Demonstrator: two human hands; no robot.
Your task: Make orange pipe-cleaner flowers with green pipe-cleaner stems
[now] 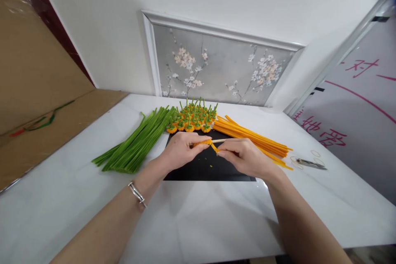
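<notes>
Above a black mat [210,169], my left hand [184,148] pinches an orange fuzzy stem [202,142] wound around a thin pale stick [220,140]. The loose end of that orange stem hangs toward my right hand [241,154], whose fingers are closed on it and near the stick. How far the stick runs into my right hand is hidden. Behind my hands stand several small orange pieces with green stems [189,126]. Green fuzzy stems [139,144] lie in a bundle at the left, and orange fuzzy stems [256,137] lie at the right.
A small metal cutting tool [311,164] and thin pale rings [315,154] lie on the white table [192,214] at the right. Cardboard [37,132] borders the left side. A wall with a floral panel [222,62] rises behind, and a board with red writing [355,103] stands right.
</notes>
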